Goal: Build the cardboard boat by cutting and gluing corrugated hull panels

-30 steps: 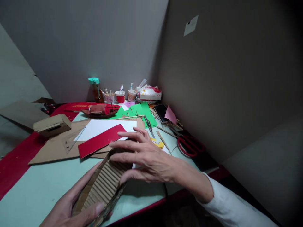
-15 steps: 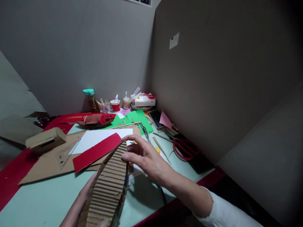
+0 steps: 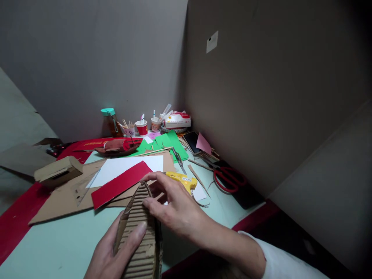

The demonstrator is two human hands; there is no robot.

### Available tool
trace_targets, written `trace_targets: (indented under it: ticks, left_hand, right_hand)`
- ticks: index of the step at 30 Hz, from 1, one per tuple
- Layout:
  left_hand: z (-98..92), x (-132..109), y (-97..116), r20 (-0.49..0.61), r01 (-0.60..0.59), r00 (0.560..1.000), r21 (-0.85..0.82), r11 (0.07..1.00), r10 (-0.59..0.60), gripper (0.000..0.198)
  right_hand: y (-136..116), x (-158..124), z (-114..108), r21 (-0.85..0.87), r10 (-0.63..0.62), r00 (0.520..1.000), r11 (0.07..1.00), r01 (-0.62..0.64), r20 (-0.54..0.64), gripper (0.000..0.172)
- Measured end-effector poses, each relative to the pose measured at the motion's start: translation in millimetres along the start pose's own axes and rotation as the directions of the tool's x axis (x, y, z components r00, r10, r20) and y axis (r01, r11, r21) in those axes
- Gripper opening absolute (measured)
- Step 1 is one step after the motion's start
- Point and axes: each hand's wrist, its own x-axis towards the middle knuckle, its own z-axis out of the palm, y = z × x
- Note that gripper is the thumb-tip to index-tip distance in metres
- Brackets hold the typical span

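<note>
A boat-shaped piece of corrugated cardboard [image 3: 139, 240], pointed at its far end with the ridges showing, is held between my hands above the near side of the table. My left hand [image 3: 119, 248] grips it from the left, thumb lying across the ridged face. At the pointed tip, my right hand [image 3: 171, 205] pinches the cardboard between thumb and fingers. Just behind the right hand a yellow glue gun [image 3: 183, 180] lies on the table, partly covered by that hand. A red card strip [image 3: 120, 185] lies beyond the tip, to its left.
Cardboard sheets [image 3: 58, 207], white paper [image 3: 116, 170] and a small cardboard box [image 3: 59, 170] lie left. Behind stand a model boat [image 3: 117, 147], a bottle [image 3: 112, 122] and cups [image 3: 141, 128]. Red-handled scissors [image 3: 228, 179] and a craft knife [image 3: 178, 158] lie right. Partition walls [image 3: 261, 97] border the table.
My left hand has come up along the cardboard, its thumb now on the ridged face. My right hand has shifted slightly left and down with the tip, uncovering the yellow glue gun.
</note>
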Motion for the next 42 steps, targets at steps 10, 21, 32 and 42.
trace_targets:
  ticks: [10, 21, 32, 42]
  left_hand:
    - [8.3, -1, 5, -0.031, 0.031, 0.999, -0.015, 0.999, -0.032, 0.087]
    - [13.1, -8, 9, -0.191, 0.012, 0.982, -0.023, 1.0, -0.016, 0.07]
    - [14.5, -9, 18, -0.153, 0.096, 0.983, -0.043, 0.994, -0.102, 0.063]
    - [13.3, -5, 19, 0.039, 0.221, 0.975, -0.279, 0.934, -0.219, 0.074]
  right_hand:
    - [3, 2, 6, 0.078, 0.026, 0.999, 0.997, -0.024, -0.023, 0.028]
    - [9, 10, 21, 0.252, 0.052, 0.996, 0.967, -0.032, -0.071, 0.01]
    - [3, 13, 12, 0.237, 0.051, 0.998, 0.971, -0.038, -0.047, 0.006]
    - [10, 15, 10, 0.176, 0.094, 0.992, 0.981, -0.077, -0.087, 0.012]
